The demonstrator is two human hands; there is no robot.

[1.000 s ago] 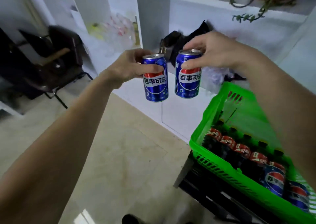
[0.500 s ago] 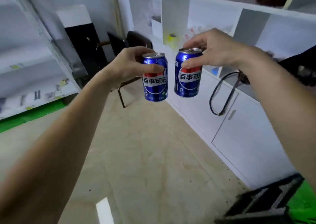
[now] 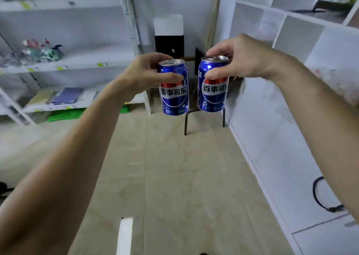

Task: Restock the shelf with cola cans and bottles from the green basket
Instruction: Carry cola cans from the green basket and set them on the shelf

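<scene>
The left hand (image 3: 143,73) curls its fingers (image 3: 171,77) round the upper part of the left cola can (image 3: 173,91), thumb across the front. Just right of that can, not touching it, the right cola can (image 3: 213,88) hangs upright from the right hand (image 3: 242,60), pinched near its rim. Both blue cans read "百事可乐". Beyond and left of the left can stands the white shelf (image 3: 81,64).
</scene>
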